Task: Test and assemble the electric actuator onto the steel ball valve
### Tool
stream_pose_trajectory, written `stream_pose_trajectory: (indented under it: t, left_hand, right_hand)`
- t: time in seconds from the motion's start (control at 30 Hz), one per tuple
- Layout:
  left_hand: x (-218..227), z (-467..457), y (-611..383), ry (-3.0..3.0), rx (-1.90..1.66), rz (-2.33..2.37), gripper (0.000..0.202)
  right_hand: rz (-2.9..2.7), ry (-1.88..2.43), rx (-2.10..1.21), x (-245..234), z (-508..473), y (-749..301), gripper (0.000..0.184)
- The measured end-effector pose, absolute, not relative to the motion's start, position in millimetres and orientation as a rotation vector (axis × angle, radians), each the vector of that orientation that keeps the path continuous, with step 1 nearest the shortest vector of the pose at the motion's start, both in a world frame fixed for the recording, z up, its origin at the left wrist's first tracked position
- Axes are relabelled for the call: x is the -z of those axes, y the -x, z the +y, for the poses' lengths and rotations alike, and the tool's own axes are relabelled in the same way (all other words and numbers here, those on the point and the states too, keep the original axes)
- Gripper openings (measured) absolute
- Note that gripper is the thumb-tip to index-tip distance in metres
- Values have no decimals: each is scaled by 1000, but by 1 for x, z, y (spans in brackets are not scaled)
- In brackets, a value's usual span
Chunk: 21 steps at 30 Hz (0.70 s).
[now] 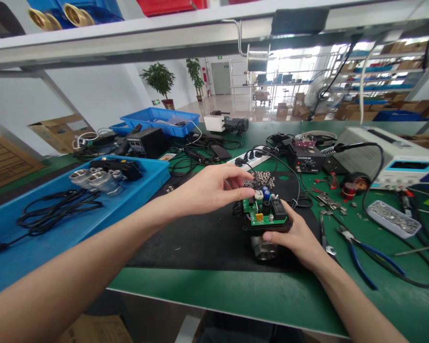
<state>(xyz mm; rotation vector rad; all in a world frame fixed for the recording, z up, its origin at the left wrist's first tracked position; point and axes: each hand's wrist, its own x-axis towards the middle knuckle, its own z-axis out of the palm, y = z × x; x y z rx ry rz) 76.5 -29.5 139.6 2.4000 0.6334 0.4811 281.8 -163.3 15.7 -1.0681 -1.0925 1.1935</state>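
A small device (266, 236) with a black housing and a metal threaded fitting at its bottom stands on a black mat (200, 233). A green circuit board (262, 209) with capacitors and a relay sits in its open top. My right hand (300, 238) wraps round the housing from the right and holds it. My left hand (214, 188) reaches in from the left, its fingertips pinched at a round white part on the board's upper edge.
A blue tray (39, 238) at left holds black cables and metal fittings. A heap of small screws (260, 178) lies behind the device. Blue-handled pliers (364, 252), a wrench, a white screw tray (393, 218), a soldering station (307, 159) and a power supply (396, 157) lie right.
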Motion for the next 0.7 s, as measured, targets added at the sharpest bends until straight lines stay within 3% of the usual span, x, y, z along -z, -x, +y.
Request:
stream_pose_trajectory:
  t: [0.2,0.27,0.4,0.57,0.7]
  left_hand:
    - [-70,-29,-73,-2091,-464,476,94]
    - [-57,-35,-84,-2081,-499,444,108]
    - [-38,-37,-108,-2149,-580,449,121]
    - [-18,-27,-126,-2278,-595,464,139]
    - [-13,-33,-119,-2350,-600,485,137]
  right_hand:
    - [-829,1049,-1190,-10,-166,-290,85]
    - [-745,1053,-1146,-6,-164,-295,73]
    - [-692,1049,-1139,0,-158,-303,36]
    - [-636,1042,-1171,3,-150,-308,42]
    - [-632,1029,-1215,1,-150,-304,45]
